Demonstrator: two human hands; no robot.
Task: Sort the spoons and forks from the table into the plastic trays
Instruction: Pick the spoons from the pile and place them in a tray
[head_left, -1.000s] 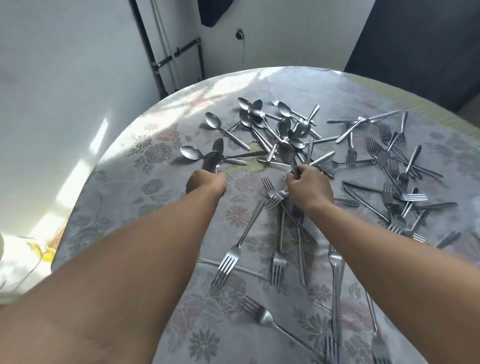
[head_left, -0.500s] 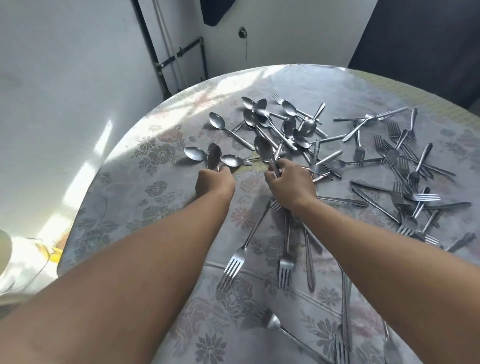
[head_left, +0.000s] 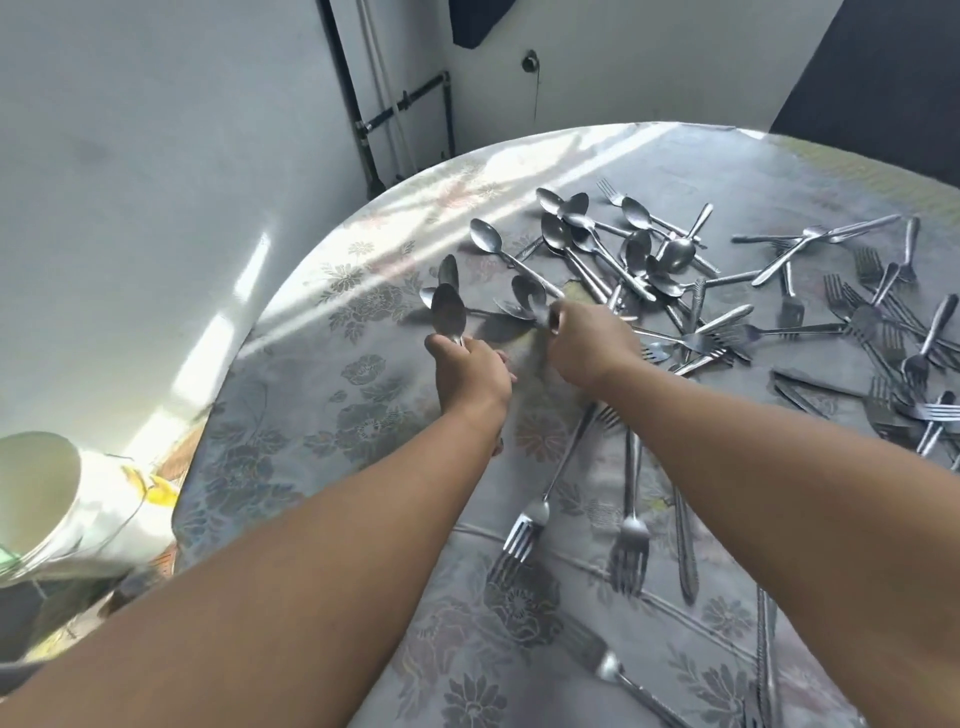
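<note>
My left hand (head_left: 470, 371) grips the handles of a few spoons (head_left: 448, 312), their bowls raised above the table's left part. Just to its right, my right hand (head_left: 589, 345) holds another spoon (head_left: 527, 297) by the handle, bowl pointing left. Beyond both hands lies a heap of several spoons (head_left: 623, 244). Several forks (head_left: 878, 332) are scattered on the right, and more forks (head_left: 524, 535) lie near me between my forearms. No plastic tray is in view.
The round table (head_left: 291, 426) has a grey flowered cloth; its left edge curves close to my left arm. A white vessel with a yellow pattern (head_left: 57, 499) stands below the edge at left. A white wall and dark pipes are behind.
My right hand lifted a spoon from the heap and carried it left toward my left hand. My left hand raised its spoons off the table. The camera turned left.
</note>
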